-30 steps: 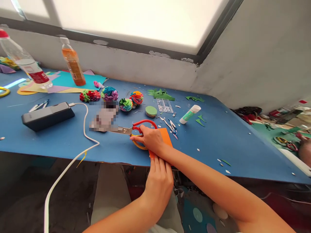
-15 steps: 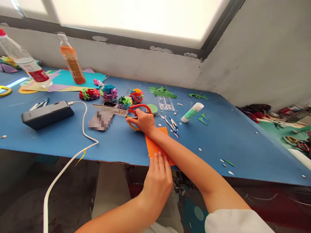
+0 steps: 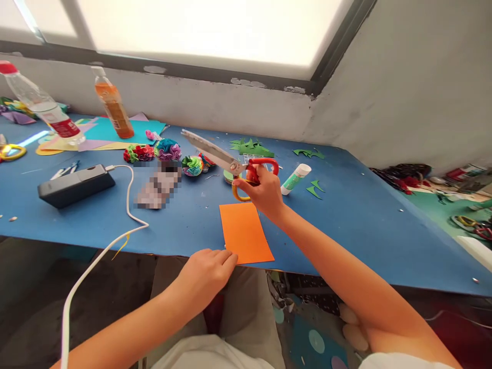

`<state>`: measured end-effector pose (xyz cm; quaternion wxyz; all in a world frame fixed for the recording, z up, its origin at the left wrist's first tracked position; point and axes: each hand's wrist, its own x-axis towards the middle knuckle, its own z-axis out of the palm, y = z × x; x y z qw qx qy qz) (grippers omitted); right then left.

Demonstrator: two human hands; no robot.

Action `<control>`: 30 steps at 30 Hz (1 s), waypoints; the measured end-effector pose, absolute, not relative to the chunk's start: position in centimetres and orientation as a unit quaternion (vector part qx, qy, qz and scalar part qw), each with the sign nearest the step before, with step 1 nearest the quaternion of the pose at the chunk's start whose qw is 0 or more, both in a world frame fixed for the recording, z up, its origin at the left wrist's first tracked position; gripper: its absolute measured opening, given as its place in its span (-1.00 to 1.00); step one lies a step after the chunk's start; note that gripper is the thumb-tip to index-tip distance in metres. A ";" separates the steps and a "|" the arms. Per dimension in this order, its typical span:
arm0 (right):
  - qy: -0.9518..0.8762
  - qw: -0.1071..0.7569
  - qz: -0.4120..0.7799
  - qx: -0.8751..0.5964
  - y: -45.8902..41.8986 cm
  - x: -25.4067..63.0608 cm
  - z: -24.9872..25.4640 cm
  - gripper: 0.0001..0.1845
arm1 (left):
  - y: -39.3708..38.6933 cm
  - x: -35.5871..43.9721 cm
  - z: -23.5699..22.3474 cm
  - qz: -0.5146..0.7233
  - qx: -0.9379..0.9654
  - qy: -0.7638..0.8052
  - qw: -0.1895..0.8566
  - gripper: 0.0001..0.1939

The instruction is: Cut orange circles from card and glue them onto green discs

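Note:
A sheet of orange paper [image 3: 248, 233] lies flat near the table's front edge. At its lower left corner is my left hand [image 3: 209, 274], closed with the fingers curled and the corner apparently pinched; the fingertips are partly hidden. My right hand [image 3: 267, 192] grips a pair of scissors [image 3: 215, 149] by the red and yellow handles. They are lifted above the table, and their blades point up and left with little or no gap between them. A glue stick [image 3: 295, 179] leans upright just to the right of my right hand.
Several ruffled paper balls [image 3: 168, 149] sit behind a pixelated patch. A black device [image 3: 77, 185] with a white cable [image 3: 128, 197] lies left. Two bottles, one holding orange drink [image 3: 115, 110], stand at the back. Green paper scraps [image 3: 251, 147] lie along the far side.
My right hand has raised the scissors and moved them right. My left hand, earlier flat on the orange paper, has slid left to its corner and curled. The whole sheet is uncovered more.

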<state>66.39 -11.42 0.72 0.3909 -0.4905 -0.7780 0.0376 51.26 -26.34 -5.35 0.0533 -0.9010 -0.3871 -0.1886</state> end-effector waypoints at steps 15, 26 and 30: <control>-0.776 0.371 0.079 -0.504 -13.0 70.0 0.0 -0.43 | -26.1 52.9 -5.4 -0.079 -0.927 -0.366 -0.006 -0.56; -0.775 0.349 0.118 -0.514 -14.2 70.5 1.3 -0.35 | -25.7 53.6 -4.3 -0.211 -0.870 -0.429 -0.123 -0.49; -0.785 0.297 0.115 -0.531 -14.4 69.7 2.2 -0.39 | -25.7 59.9 -3.6 -0.220 -0.886 -0.397 -0.090 -0.60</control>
